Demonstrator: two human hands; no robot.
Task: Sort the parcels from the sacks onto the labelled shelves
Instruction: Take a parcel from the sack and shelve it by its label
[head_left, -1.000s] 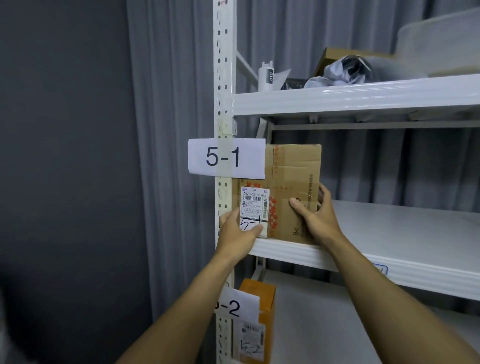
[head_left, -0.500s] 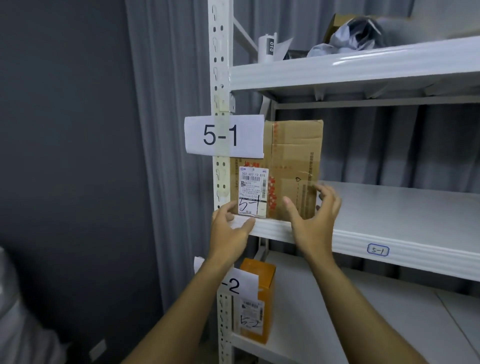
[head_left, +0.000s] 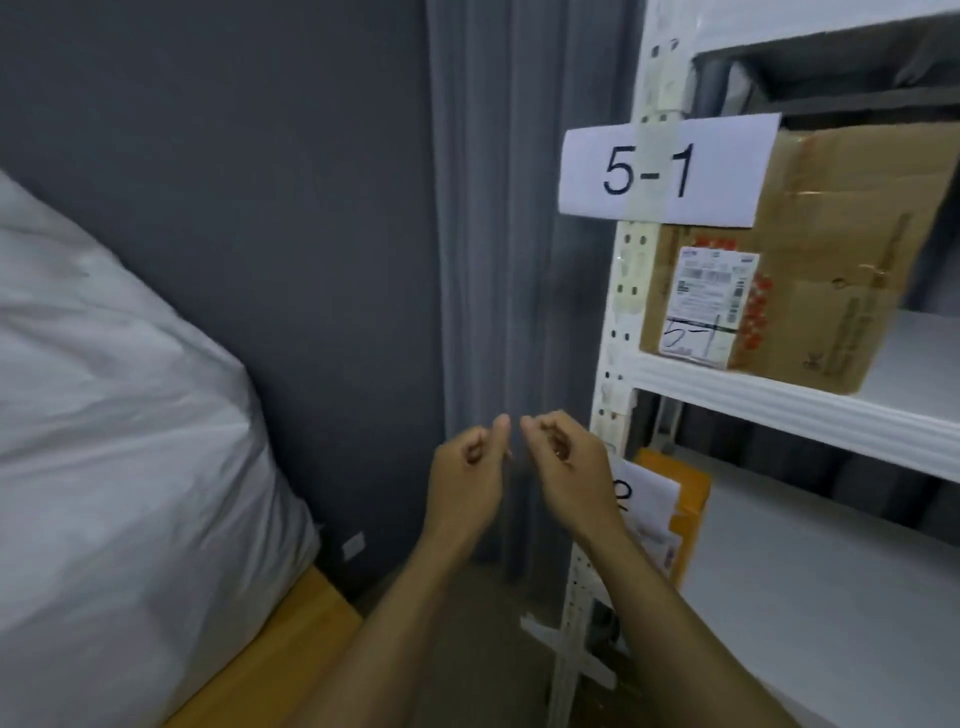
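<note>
A brown cardboard parcel (head_left: 826, 260) with a white shipping label marked "5-1" stands at the left end of the white shelf (head_left: 779, 410). A paper sign "5-1" (head_left: 660, 169) is taped to the shelf post beside it. My left hand (head_left: 467, 467) and my right hand (head_left: 566, 462) hang side by side in front of the post, below and left of the parcel. Both hands hold nothing, with their fingers loosely curled. A large white sack (head_left: 114, 441) fills the left of the view.
An orange parcel (head_left: 685, 509) stands on the lower shelf behind a partly hidden paper sign (head_left: 644, 493). The white perforated shelf post (head_left: 618, 338) runs down to the floor. A grey curtain (head_left: 498, 234) and dark wall lie behind. The sack rests on a wooden surface (head_left: 280, 654).
Both hands have let go of the brown parcel and dropped down and left, away from the shelf. The view has swung left, bringing the white sack into sight.
</note>
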